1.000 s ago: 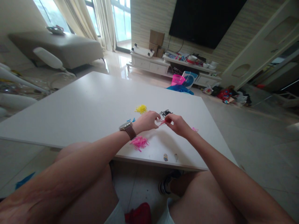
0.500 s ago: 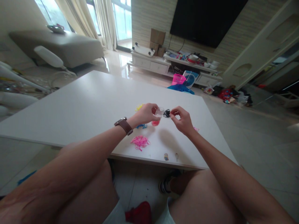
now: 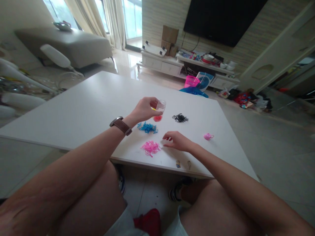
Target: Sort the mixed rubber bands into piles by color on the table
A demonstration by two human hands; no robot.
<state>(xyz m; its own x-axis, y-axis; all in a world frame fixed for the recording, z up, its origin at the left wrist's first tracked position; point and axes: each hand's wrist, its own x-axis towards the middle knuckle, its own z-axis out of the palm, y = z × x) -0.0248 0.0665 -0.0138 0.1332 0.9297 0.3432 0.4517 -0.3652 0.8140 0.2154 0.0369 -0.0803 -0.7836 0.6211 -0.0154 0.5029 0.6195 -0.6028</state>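
Note:
My left hand (image 3: pixel 145 109) holds a small clear cup (image 3: pixel 160 106) tilted above the white table (image 3: pixel 98 108). Partly behind that hand lie a red pile (image 3: pixel 157 118) and a bit of yellow. Nearer me is a blue pile (image 3: pixel 148 127) of small strips, and below it a pink pile (image 3: pixel 151 148). My right hand (image 3: pixel 176 141), fingers apart and holding nothing, hovers just right of the pink pile. A black pile (image 3: pixel 180 118) rests farther back. Near the front edge lie a small yellow-and-blue figure (image 3: pixel 178 164) and a small teardrop-shaped piece (image 3: pixel 189 164).
A small pink object (image 3: pixel 208 136) sits on the table's right side. Beyond the far edge are a pink basket (image 3: pixel 191 81) and blue plastic (image 3: pixel 194 91). White chairs (image 3: pixel 55 55) stand at the left. My knees are under the near edge.
My right hand has left the black pile and moved down towards the pink pile, its fingers now apart. My left hand has moved left and up with the cup, uncovering the blue pile.

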